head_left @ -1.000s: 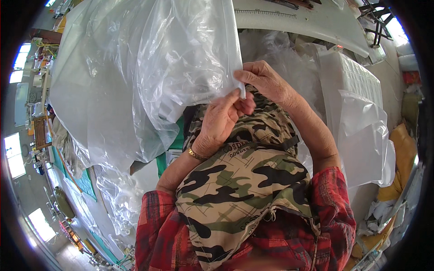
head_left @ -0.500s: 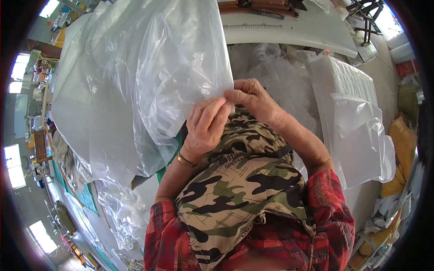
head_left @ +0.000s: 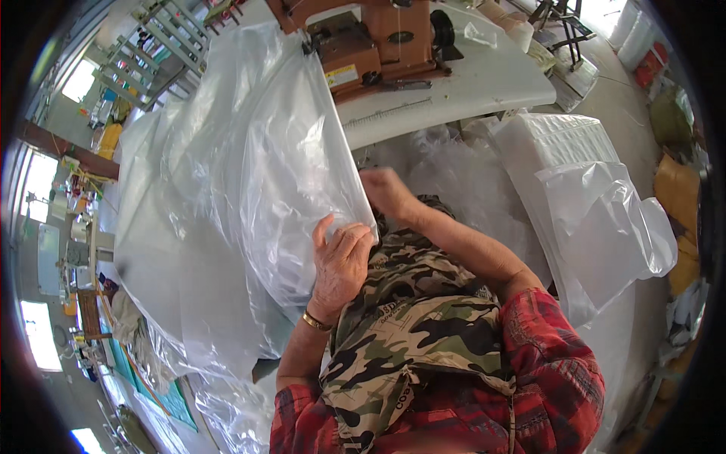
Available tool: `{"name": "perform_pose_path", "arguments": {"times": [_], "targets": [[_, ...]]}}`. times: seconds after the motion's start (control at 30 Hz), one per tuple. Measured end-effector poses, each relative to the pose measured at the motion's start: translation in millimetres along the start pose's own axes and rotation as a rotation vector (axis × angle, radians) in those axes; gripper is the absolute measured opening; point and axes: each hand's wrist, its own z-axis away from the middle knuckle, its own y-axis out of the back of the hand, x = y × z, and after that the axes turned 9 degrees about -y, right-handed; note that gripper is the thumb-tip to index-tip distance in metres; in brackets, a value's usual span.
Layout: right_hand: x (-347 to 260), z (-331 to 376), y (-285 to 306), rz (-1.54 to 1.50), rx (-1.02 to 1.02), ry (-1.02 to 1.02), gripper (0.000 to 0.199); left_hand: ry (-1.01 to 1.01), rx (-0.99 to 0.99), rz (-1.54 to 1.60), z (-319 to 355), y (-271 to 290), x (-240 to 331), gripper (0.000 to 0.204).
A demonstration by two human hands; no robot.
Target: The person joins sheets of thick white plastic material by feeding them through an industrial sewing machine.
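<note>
A large clear plastic sheet [head_left: 204, 197], folded along a straight right edge, spreads over the left and middle of the view. My left hand [head_left: 342, 261] is closed on the near corner of that edge, its index finger lifted off the film. Farther up the same edge is my right hand [head_left: 387, 195], smeared by motion. Its fingers are curled towards the film, but their tips are hidden, so its grip does not show. A brown sewing machine [head_left: 386, 45] stands on the pale table [head_left: 469, 91] beyond the sheet's edge.
A stack of folded clear plastic [head_left: 582, 197] lies to my right, with loose film [head_left: 461, 174] beside it. Thread snips [head_left: 404, 85] lie by the machine. A dark metal stand [head_left: 563, 30] is at the far right, and a slatted wooden rack [head_left: 151, 57] at the far left.
My right hand has left my left hand and moved away along the sheet's edge. My view has shifted, bringing more of the sewing machine in. My left hand stays at the edge.
</note>
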Motion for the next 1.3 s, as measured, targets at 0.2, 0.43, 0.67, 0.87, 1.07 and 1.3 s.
{"name": "perform_pose_path", "arguments": {"times": [0.2, 0.43, 0.67, 0.87, 1.07, 1.3], "targets": [[-66, -75, 31, 0.288, 0.148, 0.068, 0.029, -0.015, -0.124, 0.016, -1, -10, -11, 0.004], [-85, -64, -24, 1.693, 0.061, 0.689, 0.027, -0.038, -0.13, 0.008, 1, -9, -10, 0.009], [-86, -24, -38, -0.146, -0.899, 0.116, 0.029, 0.028, -0.149, 0.018, 11, -17, -9, 0.015], [-96, -78, 9, 0.653, 0.55, 0.698, 0.026, -0.078, -0.124, 0.003, 12, -23, -21, 0.011], [-72, -116, 18, 0.537, 0.331, 0.365, 0.031, -0.04, -0.079, 0.058, 14, -36, -36, 0.009], [-74, -130, 13, 0.532, 0.385, 0.435, 0.032, -0.042, -0.072, -0.005, -4, -38, -68, 0.011]]}}
